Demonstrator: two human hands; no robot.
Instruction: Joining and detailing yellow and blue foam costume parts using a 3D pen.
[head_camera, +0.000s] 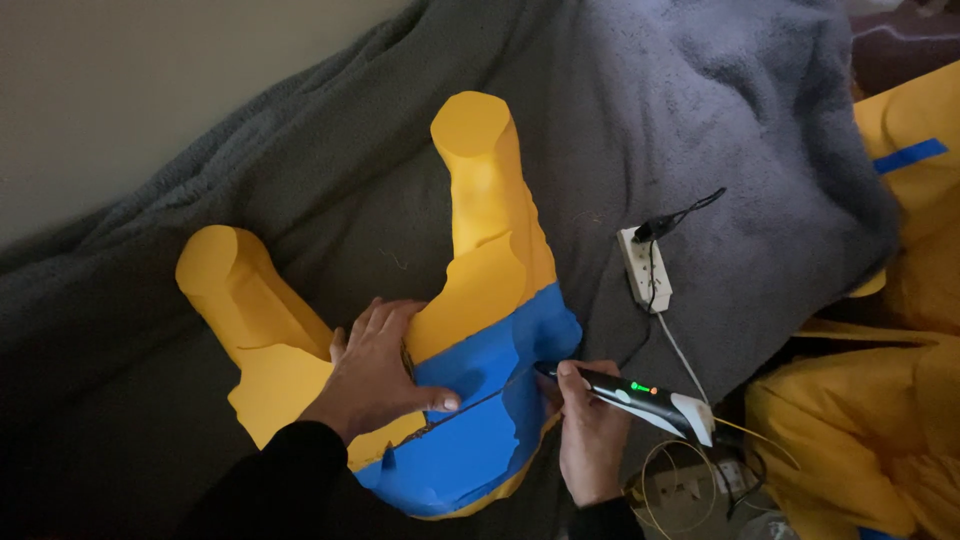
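A large yellow and blue plastic part (480, 270), shaped like a pair of legs, lies on a grey blanket (700, 130). My left hand (375, 370) presses flat on it where the yellow meets the blue, thumb beside a dark seam. My right hand (585, 430) grips a black and white pen-shaped tool (625, 392) with small lit green and orange lights. Its tip touches the blue section near the seam's right end. A thin yellow filament loops from the tool's back end.
A white power strip (645, 268) with a black plug and cord lies on the blanket to the right. More yellow parts (870, 430) sit at the right edge, one with a blue stripe (910, 155). A pale wall runs along the upper left.
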